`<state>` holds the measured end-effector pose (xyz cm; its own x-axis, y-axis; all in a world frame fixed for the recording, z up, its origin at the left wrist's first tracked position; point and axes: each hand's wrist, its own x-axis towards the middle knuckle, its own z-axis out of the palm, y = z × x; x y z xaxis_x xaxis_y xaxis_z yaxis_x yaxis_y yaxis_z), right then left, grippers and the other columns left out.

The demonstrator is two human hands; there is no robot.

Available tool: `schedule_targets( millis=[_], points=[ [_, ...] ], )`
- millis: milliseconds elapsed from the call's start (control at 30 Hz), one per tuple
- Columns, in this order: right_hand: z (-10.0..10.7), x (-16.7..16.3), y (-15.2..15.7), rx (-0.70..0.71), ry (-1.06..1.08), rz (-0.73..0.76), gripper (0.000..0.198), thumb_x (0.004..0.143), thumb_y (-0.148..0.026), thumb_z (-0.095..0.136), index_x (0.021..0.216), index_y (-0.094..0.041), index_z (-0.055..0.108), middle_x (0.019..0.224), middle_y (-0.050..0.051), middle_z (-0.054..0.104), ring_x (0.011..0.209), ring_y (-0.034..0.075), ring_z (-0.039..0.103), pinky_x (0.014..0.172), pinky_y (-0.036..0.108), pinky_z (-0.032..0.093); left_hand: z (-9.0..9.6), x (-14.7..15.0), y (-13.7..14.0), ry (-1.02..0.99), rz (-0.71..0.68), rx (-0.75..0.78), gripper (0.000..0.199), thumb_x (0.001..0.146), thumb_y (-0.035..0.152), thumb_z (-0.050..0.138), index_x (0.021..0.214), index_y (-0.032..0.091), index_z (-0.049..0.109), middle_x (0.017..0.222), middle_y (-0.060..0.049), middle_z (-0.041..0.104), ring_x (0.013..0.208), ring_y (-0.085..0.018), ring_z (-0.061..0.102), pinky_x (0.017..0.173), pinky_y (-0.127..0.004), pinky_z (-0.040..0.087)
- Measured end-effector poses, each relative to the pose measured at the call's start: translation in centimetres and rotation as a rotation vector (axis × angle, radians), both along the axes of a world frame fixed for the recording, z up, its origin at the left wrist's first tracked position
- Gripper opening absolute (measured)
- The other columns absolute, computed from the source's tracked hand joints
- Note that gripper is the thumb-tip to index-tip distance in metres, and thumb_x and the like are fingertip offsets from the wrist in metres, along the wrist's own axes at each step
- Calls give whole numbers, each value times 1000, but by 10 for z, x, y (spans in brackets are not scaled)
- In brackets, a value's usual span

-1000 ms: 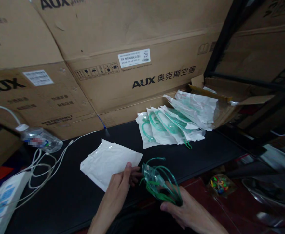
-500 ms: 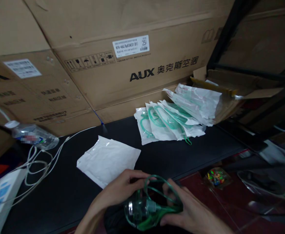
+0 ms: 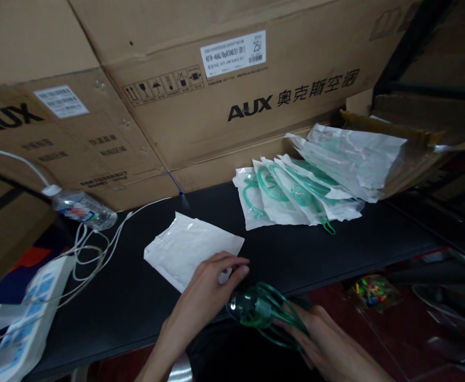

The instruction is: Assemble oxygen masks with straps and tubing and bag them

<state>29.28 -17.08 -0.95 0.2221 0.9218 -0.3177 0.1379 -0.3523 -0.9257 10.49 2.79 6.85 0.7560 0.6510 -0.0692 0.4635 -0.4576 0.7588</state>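
My right hand (image 3: 314, 329) is closed around a green, see-through oxygen mask (image 3: 252, 307) with its coiled green tubing (image 3: 282, 302), low over the table's front edge. To the left of it, my left hand (image 3: 218, 278) hovers with curved fingers, thumb and forefinger slightly apart, and nothing shows between them. Under and behind that hand lies a white sealed pouch (image 3: 190, 246), flat on the black tabletop (image 3: 137, 297). A fanned row of clear-fronted pouches (image 3: 292, 191) with green tubing inside rests farther back on the right.
Large cardboard boxes (image 3: 200, 127) wall off the back. At left are a plastic bottle (image 3: 85, 209), white cables (image 3: 97, 260) and a power strip (image 3: 37, 313). An open carton (image 3: 419, 138) stands at the back right. Below, a bag of colourful small pieces (image 3: 373, 292) sits on the floor.
My left hand has come off the tubing and moved up toward the white pouch. The mask and tubing have turned in my right hand. The camera view has shifted.
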Motion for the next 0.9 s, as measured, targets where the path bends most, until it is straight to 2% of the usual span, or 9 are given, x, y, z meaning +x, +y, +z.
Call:
schedule_targets(
  millis=[67,167,200,267,333,467,633,767,900],
  points=[
    [6,3,3,-14,-118,90,35,89,-50,70,114,-27,79,95,7,75,86,25,69,77,29,54,-13,-9,5,99,180,287,34,99,38,60,127,22,71,126,-9,72,117,-29,65,106,-47,48],
    [16,5,10,-50,-164,86,43,97,-58,56,105,-21,77,90,9,72,84,24,69,72,29,56,-29,-20,5,298,214,481,49,91,39,72,135,19,65,140,-13,63,127,-36,58,105,-57,50],
    [18,5,12,-75,-141,80,49,98,-63,52,103,-20,75,82,7,70,73,21,68,61,26,55,-33,-22,4,343,198,502,50,90,38,73,135,19,64,143,-13,62,129,-37,57,104,-57,52],
    [19,4,15,-142,-39,119,57,97,-72,45,101,-20,68,63,-1,59,47,13,55,39,18,41,-37,-23,1,383,176,539,46,92,36,71,135,20,65,143,-12,63,129,-35,59,103,-55,54],
    [20,4,18,-181,93,161,58,95,-76,44,100,-21,60,52,-9,45,36,7,38,31,14,28,-38,-24,-1,382,155,568,38,96,32,66,132,20,67,141,-10,65,126,-31,63,102,-50,57],
    [19,3,23,-172,263,141,57,93,-79,47,95,-22,50,46,-13,42,32,5,33,31,12,31,-38,-27,0,364,87,604,31,101,27,58,128,20,71,138,-9,69,124,-27,66,102,-43,59],
    [15,0,24,-238,381,32,61,85,-83,54,95,-23,48,43,-14,42,31,5,33,32,12,33,-38,-34,-13,371,0,670,55,88,37,76,138,18,64,147,-13,62,132,-33,61,104,-48,57],
    [15,-2,24,-249,461,-74,61,81,-83,61,92,-24,48,42,-14,40,30,5,32,32,14,30,-37,-38,-24,301,-93,718,36,95,21,65,131,19,69,139,-10,68,127,-27,66,100,-40,59],
    [15,-2,23,-277,495,-108,66,75,-84,66,96,-24,49,40,-15,39,30,5,30,33,15,29,-39,-42,-25,246,-112,700,31,94,17,63,124,18,72,131,-8,73,119,-26,71,96,-37,61]
  ],
)
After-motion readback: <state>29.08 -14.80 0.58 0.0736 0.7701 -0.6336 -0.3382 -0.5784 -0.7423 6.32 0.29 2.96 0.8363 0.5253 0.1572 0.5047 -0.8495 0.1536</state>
